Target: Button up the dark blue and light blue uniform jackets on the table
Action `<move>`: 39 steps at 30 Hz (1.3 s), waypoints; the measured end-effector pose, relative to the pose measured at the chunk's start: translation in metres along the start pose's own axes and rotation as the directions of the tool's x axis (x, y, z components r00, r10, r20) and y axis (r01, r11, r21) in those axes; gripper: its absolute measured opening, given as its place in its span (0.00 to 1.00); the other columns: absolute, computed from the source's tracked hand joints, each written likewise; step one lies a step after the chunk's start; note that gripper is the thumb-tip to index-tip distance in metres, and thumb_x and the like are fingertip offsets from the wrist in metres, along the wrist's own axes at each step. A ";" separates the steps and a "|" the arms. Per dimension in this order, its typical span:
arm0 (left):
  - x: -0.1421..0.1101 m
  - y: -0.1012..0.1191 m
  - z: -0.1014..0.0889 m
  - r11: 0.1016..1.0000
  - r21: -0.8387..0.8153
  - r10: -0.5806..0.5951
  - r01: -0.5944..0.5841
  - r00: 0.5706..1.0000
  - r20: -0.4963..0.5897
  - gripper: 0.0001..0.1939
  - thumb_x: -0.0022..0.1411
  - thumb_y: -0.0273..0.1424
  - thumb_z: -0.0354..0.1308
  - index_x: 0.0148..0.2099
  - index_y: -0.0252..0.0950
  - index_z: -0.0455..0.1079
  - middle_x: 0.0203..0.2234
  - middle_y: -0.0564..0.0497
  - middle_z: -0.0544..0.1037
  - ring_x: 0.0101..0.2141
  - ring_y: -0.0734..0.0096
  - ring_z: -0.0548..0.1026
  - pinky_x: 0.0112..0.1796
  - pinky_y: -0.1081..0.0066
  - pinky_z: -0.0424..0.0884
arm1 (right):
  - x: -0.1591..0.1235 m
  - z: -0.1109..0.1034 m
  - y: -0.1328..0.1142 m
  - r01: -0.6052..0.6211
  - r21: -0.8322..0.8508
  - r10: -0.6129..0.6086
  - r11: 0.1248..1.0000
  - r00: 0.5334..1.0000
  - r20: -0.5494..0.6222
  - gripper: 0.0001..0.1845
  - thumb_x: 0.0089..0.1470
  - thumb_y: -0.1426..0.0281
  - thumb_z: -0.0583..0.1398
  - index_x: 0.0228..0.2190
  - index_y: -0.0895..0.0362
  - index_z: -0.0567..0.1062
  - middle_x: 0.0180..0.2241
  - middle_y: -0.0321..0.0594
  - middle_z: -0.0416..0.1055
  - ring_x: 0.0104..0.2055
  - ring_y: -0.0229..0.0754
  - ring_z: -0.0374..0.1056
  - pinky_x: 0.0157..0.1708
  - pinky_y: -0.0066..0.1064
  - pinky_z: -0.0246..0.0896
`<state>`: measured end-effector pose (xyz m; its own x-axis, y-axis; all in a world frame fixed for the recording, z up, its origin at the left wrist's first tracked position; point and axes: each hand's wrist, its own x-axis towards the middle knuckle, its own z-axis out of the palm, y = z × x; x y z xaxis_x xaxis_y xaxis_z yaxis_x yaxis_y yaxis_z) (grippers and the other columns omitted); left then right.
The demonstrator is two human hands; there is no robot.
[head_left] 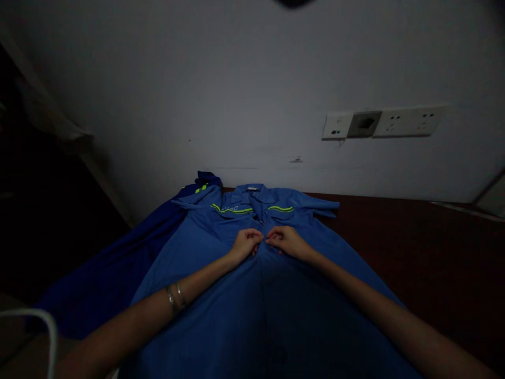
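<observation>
A blue work shirt [221,273] with yellow-green stripes across the chest lies flat, front up, on a dark reddish-brown table [414,242], collar toward the wall. My left hand [245,243] and my right hand [286,240] meet at the shirt's middle front just below the collar. Both have the fingers curled and pinching the cloth along the front opening. My left wrist wears two thin bracelets [176,298].
A darker blue garment [118,263] lies beneath the shirt and trails off to the left. A white wall stands behind the table with a row of wall sockets [384,124]. A white curved tube [47,326] shows at bottom left.
</observation>
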<state>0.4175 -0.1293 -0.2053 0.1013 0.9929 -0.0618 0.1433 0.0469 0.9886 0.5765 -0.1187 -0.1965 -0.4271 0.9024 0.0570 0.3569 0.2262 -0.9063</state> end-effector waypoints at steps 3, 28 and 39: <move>-0.002 0.000 -0.002 1.000 -0.005 -0.013 0.014 1.000 0.015 0.05 0.48 0.29 0.56 0.28 0.31 0.66 0.08 0.59 0.63 0.10 0.81 0.59 0.14 0.79 0.54 | -0.001 0.000 0.001 0.002 0.052 -0.003 0.999 1.000 0.010 0.11 0.42 0.68 0.60 0.30 0.61 0.71 0.21 0.35 0.67 0.21 0.33 0.63 0.16 0.22 0.60; -0.013 0.002 -0.001 0.999 0.051 -0.017 0.016 1.000 0.014 0.12 0.44 0.34 0.61 0.27 0.31 0.64 0.10 0.60 0.63 0.11 0.81 0.60 0.14 0.79 0.56 | 0.008 -0.001 -0.001 -0.118 0.246 0.111 0.962 0.993 0.039 0.14 0.34 0.68 0.64 0.25 0.62 0.69 0.19 0.32 0.65 0.21 0.32 0.63 0.19 0.24 0.62; -0.019 0.003 0.006 0.993 0.119 -0.006 0.018 0.995 -0.103 0.07 0.44 0.29 0.60 0.24 0.31 0.65 0.12 0.59 0.64 0.14 0.82 0.60 0.17 0.79 0.54 | 0.011 -0.004 0.004 -0.048 0.164 0.032 0.985 0.995 0.097 0.14 0.38 0.64 0.62 0.24 0.63 0.70 0.17 0.31 0.63 0.17 0.29 0.58 0.16 0.22 0.57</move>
<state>0.4218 -0.1486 -0.2020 -0.0012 0.9986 -0.0530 0.2610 0.0515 0.9640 0.5766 -0.1067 -0.1973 -0.4939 0.8694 -0.0133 0.2360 0.1193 -0.9644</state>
